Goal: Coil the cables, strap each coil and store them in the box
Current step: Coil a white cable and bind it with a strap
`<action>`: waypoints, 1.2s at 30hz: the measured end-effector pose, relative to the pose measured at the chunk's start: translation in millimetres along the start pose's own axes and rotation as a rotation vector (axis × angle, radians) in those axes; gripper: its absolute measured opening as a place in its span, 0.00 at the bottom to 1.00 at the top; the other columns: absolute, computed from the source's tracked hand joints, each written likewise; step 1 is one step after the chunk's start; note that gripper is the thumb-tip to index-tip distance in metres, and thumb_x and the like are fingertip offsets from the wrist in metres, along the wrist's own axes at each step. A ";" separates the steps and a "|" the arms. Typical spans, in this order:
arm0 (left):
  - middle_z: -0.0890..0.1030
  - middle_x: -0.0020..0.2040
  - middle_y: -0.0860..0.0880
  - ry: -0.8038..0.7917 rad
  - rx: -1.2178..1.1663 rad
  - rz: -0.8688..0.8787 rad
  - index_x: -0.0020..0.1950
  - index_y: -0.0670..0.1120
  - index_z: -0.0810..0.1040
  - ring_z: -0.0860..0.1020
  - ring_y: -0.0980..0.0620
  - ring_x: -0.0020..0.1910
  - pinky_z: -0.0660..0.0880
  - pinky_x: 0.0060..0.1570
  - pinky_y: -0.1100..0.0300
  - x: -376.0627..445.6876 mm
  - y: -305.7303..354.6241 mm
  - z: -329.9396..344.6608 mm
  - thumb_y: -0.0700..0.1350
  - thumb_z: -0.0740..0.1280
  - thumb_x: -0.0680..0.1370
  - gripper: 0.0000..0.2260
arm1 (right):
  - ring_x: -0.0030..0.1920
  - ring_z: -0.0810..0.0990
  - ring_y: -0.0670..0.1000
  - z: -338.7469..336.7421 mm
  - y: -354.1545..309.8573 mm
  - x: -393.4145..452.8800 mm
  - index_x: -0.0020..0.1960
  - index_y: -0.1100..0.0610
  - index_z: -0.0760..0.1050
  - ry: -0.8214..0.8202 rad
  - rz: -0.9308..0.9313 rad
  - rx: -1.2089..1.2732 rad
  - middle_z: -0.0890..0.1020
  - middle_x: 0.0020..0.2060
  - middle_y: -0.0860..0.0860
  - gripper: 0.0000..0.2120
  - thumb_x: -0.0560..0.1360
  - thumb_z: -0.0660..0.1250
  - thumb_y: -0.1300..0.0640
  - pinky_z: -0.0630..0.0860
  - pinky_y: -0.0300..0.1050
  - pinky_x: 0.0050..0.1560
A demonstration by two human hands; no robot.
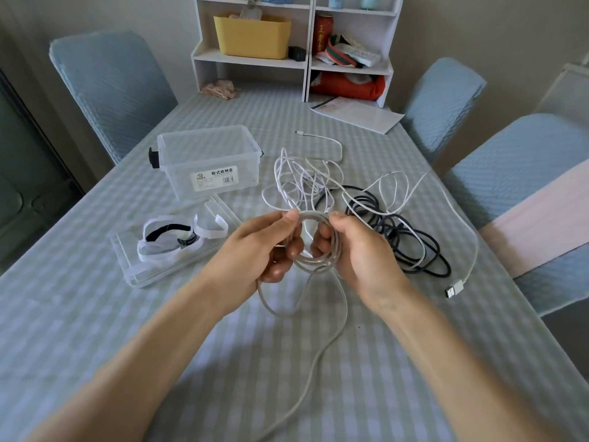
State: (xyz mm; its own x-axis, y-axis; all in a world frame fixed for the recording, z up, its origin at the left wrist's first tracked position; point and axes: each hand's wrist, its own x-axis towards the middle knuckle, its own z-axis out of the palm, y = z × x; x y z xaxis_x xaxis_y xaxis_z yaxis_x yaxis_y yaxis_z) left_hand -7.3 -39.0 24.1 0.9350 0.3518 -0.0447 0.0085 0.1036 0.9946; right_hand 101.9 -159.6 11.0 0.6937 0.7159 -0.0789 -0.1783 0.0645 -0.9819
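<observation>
Seemingly both hands [314, 247] around blurred white coil [322, 240] — tail cut off below.

- A long table [127, 314] covered in a pale blue-and-white checked cloth fills most of the view, in soft, even light.
- Three chairs in quilted light-blue fabric covers stand around it: one at the far left [108, 87], two along the right edge [443, 100] [522, 161].
- A pale pink cloth [538, 215] drapes across the nearer right-hand chair.
- A white open-shelf unit [306, 63] sits at the table's far end against a plain beige wall [478, 30].
- On its shelves: a yellow plastic bin [251, 36], a red can [322, 33], and a red cloth bundle [347, 86].
- A dark green panelled door [22, 186] stands at left.
</observation>
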 end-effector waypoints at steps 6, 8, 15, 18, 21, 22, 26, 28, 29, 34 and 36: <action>0.69 0.30 0.51 0.062 0.166 0.091 0.40 0.42 0.74 0.68 0.54 0.33 0.65 0.42 0.65 0.7 -2.1 -8.1 0.51 0.62 0.82 0.15 | 0.33 0.71 0.49 -3.6 -3.8 -1.7 0.37 0.60 0.71 -0.213 0.086 0.205 0.72 0.32 0.54 0.12 0.76 0.53 0.60 0.70 0.42 0.39; 0.68 0.29 0.50 0.054 0.138 0.088 0.41 0.40 0.74 0.69 0.52 0.34 0.67 0.47 0.60 0.7 -3.0 -8.4 0.49 0.62 0.82 0.14 | 0.33 0.73 0.50 -4.2 -3.9 -1.7 0.37 0.60 0.74 -0.260 0.083 0.090 0.74 0.32 0.54 0.14 0.75 0.55 0.55 0.71 0.42 0.40; 0.77 0.27 0.50 -0.006 -0.058 0.030 0.35 0.43 0.78 0.70 0.50 0.31 0.69 0.39 0.57 -2.5 4.1 9.8 0.43 0.59 0.83 0.18 | 0.31 0.71 0.50 -0.4 0.4 -0.7 0.32 0.50 0.75 -0.188 -0.018 -0.122 0.70 0.27 0.48 0.18 0.77 0.61 0.44 0.63 0.55 0.46; 0.65 0.24 0.49 0.054 -0.362 -0.116 0.28 0.44 0.71 0.69 0.43 0.36 0.71 0.43 0.56 0.3 4.4 8.7 0.48 0.63 0.78 0.19 | 0.35 0.71 0.55 10.4 -1.2 -1.9 0.30 0.50 0.71 -0.116 -0.046 -0.018 0.65 0.25 0.48 0.19 0.77 0.60 0.43 0.66 0.54 0.46; 0.63 0.25 0.47 0.091 -0.564 -0.165 0.29 0.45 0.67 0.69 0.46 0.33 0.71 0.45 0.56 1.5 2.4 9.0 0.49 0.64 0.77 0.18 | 0.32 0.72 0.54 16.1 -4.2 -3.5 0.30 0.52 0.69 -0.067 -0.052 0.129 0.65 0.25 0.49 0.20 0.79 0.60 0.46 0.68 0.53 0.46; 0.62 0.25 0.47 0.108 -0.598 -0.168 0.29 0.46 0.67 0.68 0.47 0.31 0.70 0.45 0.56 1.8 2.9 10.6 0.49 0.65 0.77 0.18 | 0.34 0.72 0.56 17.4 -3.8 -4.1 0.31 0.53 0.69 -0.061 -0.056 0.150 0.67 0.26 0.50 0.20 0.80 0.59 0.47 0.68 0.53 0.48; 0.61 0.24 0.50 0.220 -0.653 -0.163 0.28 0.47 0.64 0.63 0.51 0.27 0.65 0.34 0.61 1.5 1.0 12.4 0.48 0.64 0.79 0.20 | 0.45 0.73 0.57 21.5 8.4 -1.0 0.32 0.50 0.71 -0.054 -0.069 0.019 0.76 0.36 0.52 0.19 0.76 0.61 0.40 0.70 0.61 0.59; 0.60 0.25 0.52 0.242 -0.598 -0.141 0.29 0.47 0.64 0.58 0.53 0.25 0.61 0.30 0.62 -0.1 -0.4 11.3 0.49 0.64 0.79 0.20 | 0.48 0.75 0.56 20.6 11.3 -1.8 0.34 0.51 0.75 -0.036 -0.089 -0.089 0.79 0.40 0.50 0.20 0.74 0.62 0.37 0.69 0.65 0.65; 0.59 0.26 0.52 0.255 -0.545 -0.124 0.30 0.47 0.64 0.56 0.53 0.25 0.59 0.30 0.62 -1.0 -0.3 11.0 0.49 0.64 0.80 0.20 | 0.48 0.77 0.54 18.4 10.4 -3.5 0.36 0.51 0.77 -0.035 -0.102 -0.160 0.80 0.40 0.49 0.20 0.75 0.61 0.37 0.69 0.62 0.64; 0.58 0.32 0.48 0.315 -0.234 -0.031 0.29 0.48 0.66 0.54 0.52 0.28 0.53 0.33 0.58 0.1 -0.8 5.4 0.48 0.65 0.80 0.20 | 0.45 0.79 0.45 4.5 -11.2 -12.5 0.48 0.58 0.81 -0.114 -0.098 -0.397 0.83 0.42 0.53 0.13 0.82 0.61 0.54 0.73 0.42 0.55; 0.57 0.30 0.48 0.248 -0.080 -0.012 0.30 0.47 0.65 0.55 0.52 0.26 0.55 0.30 0.59 1.1 -2.5 1.7 0.50 0.66 0.80 0.21 | 0.35 0.74 0.43 1.2 -21.1 -13.4 0.49 0.59 0.82 -0.168 -0.113 -0.449 0.77 0.32 0.50 0.10 0.81 0.63 0.57 0.70 0.36 0.41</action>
State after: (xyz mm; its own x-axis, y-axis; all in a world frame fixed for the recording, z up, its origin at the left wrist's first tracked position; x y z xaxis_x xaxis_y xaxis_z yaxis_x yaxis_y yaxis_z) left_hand -5.7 -40.4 21.8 0.8194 0.5665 -0.0876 -0.0185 0.1789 0.9837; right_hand 95.5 -169.7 33.0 0.5628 0.8262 0.0254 0.2362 -0.1313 -0.9628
